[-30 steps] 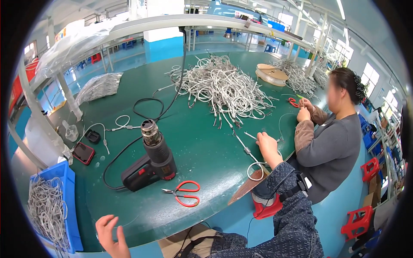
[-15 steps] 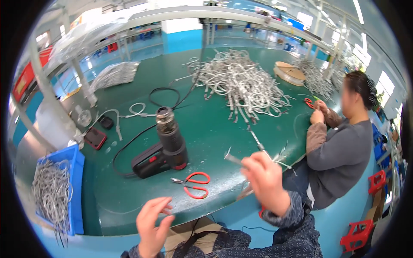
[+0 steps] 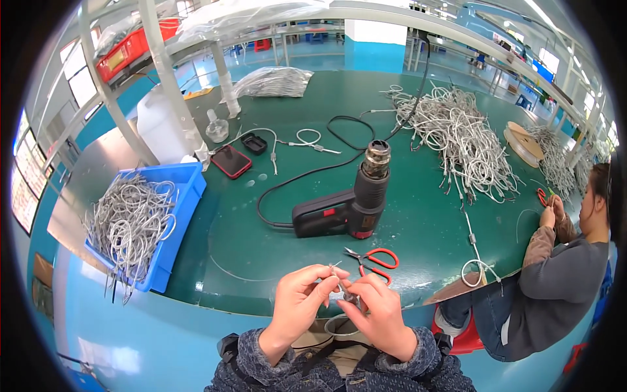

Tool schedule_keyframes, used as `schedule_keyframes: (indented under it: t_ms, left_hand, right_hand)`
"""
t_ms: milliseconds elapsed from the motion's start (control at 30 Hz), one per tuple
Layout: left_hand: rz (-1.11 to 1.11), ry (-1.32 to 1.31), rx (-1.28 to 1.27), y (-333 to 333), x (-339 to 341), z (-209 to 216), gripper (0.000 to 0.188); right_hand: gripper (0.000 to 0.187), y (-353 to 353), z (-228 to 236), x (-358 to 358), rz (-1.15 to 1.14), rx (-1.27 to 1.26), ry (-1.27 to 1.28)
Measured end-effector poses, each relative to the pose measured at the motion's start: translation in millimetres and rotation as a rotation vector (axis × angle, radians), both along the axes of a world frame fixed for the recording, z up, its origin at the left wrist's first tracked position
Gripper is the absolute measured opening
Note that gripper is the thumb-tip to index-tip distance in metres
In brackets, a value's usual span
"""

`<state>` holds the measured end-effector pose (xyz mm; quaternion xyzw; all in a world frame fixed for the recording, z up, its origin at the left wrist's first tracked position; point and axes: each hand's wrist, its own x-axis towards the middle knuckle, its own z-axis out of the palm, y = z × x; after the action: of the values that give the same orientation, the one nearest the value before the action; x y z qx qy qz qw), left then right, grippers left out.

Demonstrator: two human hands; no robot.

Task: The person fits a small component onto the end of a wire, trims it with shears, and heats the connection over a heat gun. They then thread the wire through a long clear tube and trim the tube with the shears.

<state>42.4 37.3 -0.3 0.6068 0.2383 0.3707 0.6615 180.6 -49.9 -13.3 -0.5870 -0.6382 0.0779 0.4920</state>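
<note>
Where the grey-white cable [image 3: 341,289] sits: lower centre of the frame, between the fingertips of left hand [image 3: 295,306] and right hand [image 3: 382,315], a loop hanging below.
Left fingers: pinching it near its upper tip.
Right fingers: grasping it slightly lower, rightward.

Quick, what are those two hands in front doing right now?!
Left hand: closed, fingertips pinching a grey cable near its end.
Right hand: closed, fingers holding the same cable.
</note>
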Motion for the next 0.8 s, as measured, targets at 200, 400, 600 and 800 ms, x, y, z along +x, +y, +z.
schedule_keyframes:
  t_ms: [200,400,600,800]
  left_hand:
    - [-0.012,-0.014,0.059,-1,-4,-3,0.013]
    - [-0.012,-0.047,0.139,-3,-5,-3,0.015]
    - [0.001,0.056,0.231,-6,-5,1,0.015]
    - [-0.004,0.078,0.207,-10,-3,5,0.016]
  right_hand:
    - [0.015,3,5,-6,0.098,-0.069,0.200]
    - [0.011,4,-2,-7,0.137,-0.045,0.308]
    - [0.016,5,-3,-4,0.200,-0.045,0.451]
    - [0.018,2,-3,-5,0.206,-0.071,0.542]
